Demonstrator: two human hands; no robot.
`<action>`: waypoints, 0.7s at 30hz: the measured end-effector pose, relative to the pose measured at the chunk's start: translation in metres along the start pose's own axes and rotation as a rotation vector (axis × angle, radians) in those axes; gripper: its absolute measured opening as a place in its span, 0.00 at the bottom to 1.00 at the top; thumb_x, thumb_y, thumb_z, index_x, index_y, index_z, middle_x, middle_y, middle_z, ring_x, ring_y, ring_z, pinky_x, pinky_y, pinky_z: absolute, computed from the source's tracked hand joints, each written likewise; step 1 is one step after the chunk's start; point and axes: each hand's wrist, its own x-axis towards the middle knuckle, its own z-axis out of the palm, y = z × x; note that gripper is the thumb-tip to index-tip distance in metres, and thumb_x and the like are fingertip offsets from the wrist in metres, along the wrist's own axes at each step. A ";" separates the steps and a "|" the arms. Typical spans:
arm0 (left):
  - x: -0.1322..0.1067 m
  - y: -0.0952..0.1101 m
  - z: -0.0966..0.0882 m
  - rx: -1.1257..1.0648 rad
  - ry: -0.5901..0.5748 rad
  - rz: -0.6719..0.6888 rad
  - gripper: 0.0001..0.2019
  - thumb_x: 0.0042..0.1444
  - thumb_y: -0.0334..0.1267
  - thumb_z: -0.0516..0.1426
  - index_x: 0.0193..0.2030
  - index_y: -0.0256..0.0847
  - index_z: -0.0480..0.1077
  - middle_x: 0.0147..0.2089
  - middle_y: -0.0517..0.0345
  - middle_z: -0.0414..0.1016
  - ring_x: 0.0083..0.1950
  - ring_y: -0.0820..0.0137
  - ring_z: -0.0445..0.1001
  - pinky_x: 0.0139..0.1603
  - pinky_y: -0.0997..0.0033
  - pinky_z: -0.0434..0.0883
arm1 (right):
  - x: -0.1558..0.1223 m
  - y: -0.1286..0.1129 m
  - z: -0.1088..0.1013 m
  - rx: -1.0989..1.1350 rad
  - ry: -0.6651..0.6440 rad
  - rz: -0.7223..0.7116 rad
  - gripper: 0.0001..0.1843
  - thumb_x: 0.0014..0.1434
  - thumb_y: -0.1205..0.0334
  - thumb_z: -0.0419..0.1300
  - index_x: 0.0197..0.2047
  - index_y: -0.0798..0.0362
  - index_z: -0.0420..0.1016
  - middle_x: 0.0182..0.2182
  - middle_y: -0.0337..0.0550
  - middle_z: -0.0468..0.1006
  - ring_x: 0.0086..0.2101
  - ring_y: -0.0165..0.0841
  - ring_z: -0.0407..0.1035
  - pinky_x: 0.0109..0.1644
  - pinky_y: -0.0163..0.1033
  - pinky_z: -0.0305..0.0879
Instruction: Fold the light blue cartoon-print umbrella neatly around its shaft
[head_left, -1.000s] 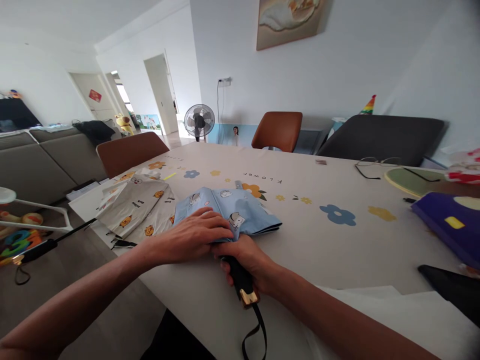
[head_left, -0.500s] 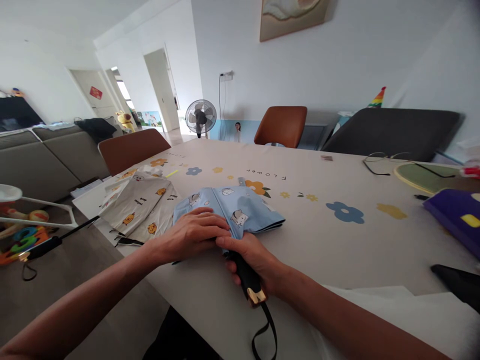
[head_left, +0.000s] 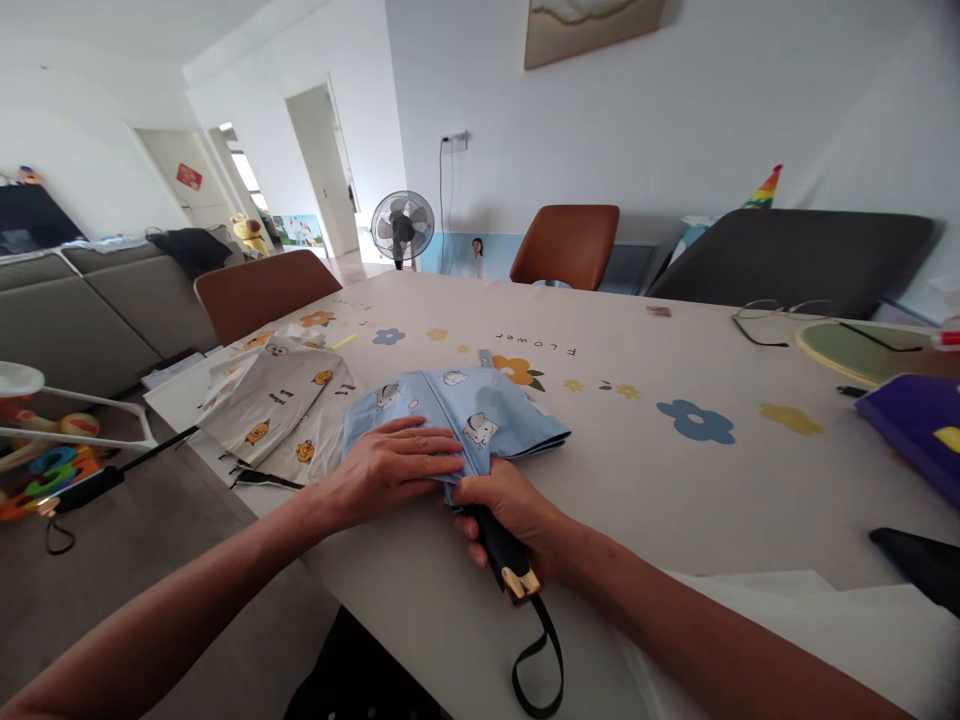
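While the right hand (head_left: 510, 508) curls around the handle (head_left: 504, 548), presumably to steady the umbrella (head_left: 517, 412), the left hand (head_left: 394, 463) lies flat, barely spread, on the cloth (head_left: 450, 400).

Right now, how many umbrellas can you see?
2: the blue umbrella, its handle in the right hand, and the beige umbrella left of it on the table. Others may be hidden.

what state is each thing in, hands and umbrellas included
left hand: open, laid on the blue canopy
right hand: closed around the blue umbrella near its handle's top
blue umbrella: canopy collapsed, not rolled up
wrist strap: slack, looped
duck-print umbrella: collapsed loosely, shaft sticking out past the table edge
fan: upright; can't tell if spinning
glasses: arms unfolded
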 end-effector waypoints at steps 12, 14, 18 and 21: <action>-0.013 0.019 0.012 0.056 0.119 -0.080 0.10 0.58 0.31 0.51 0.45 0.42 0.67 0.38 0.56 0.71 0.38 0.74 0.69 0.38 0.74 0.68 | 0.001 -0.003 -0.004 0.008 -0.051 0.037 0.05 0.46 0.70 0.58 0.29 0.57 0.65 0.14 0.33 0.64 0.14 0.22 0.57 0.15 0.27 0.57; -0.010 0.019 0.010 0.043 0.068 -0.100 0.08 0.59 0.32 0.49 0.42 0.40 0.67 0.36 0.56 0.71 0.37 0.74 0.69 0.37 0.74 0.68 | 0.000 -0.003 -0.003 0.021 -0.045 0.031 0.05 0.46 0.69 0.58 0.29 0.57 0.65 0.14 0.33 0.63 0.14 0.22 0.56 0.15 0.27 0.56; -0.004 0.021 0.008 0.075 0.012 -0.143 0.06 0.59 0.34 0.48 0.36 0.38 0.65 0.32 0.57 0.69 0.34 0.73 0.68 0.32 0.74 0.65 | -0.003 -0.007 0.000 0.066 -0.039 0.021 0.07 0.47 0.66 0.60 0.30 0.56 0.66 0.15 0.32 0.62 0.15 0.21 0.56 0.14 0.26 0.55; -0.002 0.023 0.009 0.124 0.021 -0.158 0.06 0.58 0.33 0.48 0.33 0.38 0.64 0.30 0.58 0.68 0.32 0.73 0.66 0.29 0.74 0.63 | -0.006 -0.012 0.002 0.064 -0.028 0.084 0.12 0.50 0.56 0.60 0.30 0.55 0.65 0.15 0.33 0.63 0.13 0.21 0.56 0.13 0.25 0.54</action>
